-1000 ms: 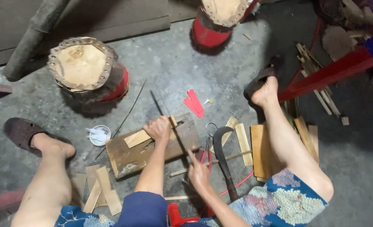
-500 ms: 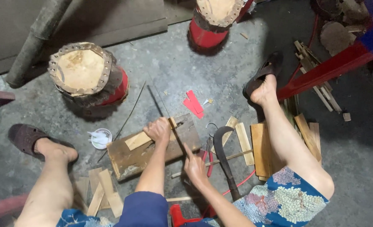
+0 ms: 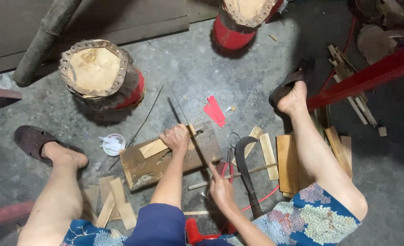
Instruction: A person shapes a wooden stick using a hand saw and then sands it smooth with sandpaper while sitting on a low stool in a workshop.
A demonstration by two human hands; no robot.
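Grey concrete floor (image 3: 74,114), perhaps dusty

Pale wood strip (image 3: 154,148) lying flat and aslant on worn brown board (image 3: 165,159), long thin blade (image 3: 188,125) crossing it

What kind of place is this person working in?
Probably a small drum-making or woodcraft workshop, worked on a bare concrete floor: unfinished red drums stand about, wood strips lie scattered, and a curved knife lies by the work board.
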